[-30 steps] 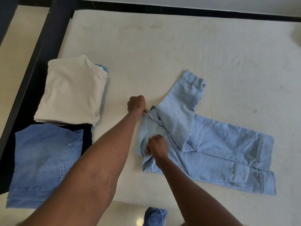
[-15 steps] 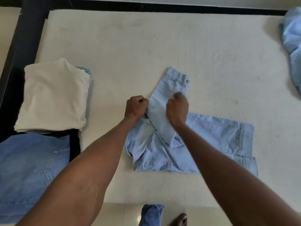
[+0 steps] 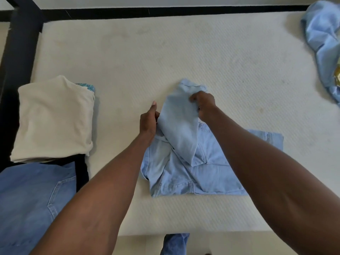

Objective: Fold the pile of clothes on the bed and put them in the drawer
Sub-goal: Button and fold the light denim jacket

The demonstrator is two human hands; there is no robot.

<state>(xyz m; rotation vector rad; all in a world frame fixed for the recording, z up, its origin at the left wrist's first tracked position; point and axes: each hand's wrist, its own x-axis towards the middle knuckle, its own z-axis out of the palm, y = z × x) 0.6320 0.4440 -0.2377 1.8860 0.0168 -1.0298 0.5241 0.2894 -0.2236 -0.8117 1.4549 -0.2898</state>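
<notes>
Head view: a pale blue denim garment (image 3: 193,170) lies partly folded near the front edge of the cream quilted mattress (image 3: 184,57) of the bed. Compared with one second ago, the long section that stretched toward the right has been doubled back, so the garment now occupies a shorter, more compact area. The right hand (image 3: 203,105) has moved from the lower left corner of the garment up to the cuffed end of the narrow section that points away from the person, and now grips that end with curled fingers. The left hand (image 3: 148,122) has shifted from a closed grip at the garment's left edge to pinching the side of the same narrow section, with the thumb extended upward. Judgement: the next fold will bring this raised section down over the body, and this item is close to finished. To the left, a folded cream ribbed knit garment (image 3: 53,118) and a folded mid-blue denim garment (image 3: 31,203) rest on the bed; a crumpled light blue cloth (image 3: 323,37) at the far right is not yet folded. No drawer is in view. No brand, label or legible writing is visible on any item.
</notes>
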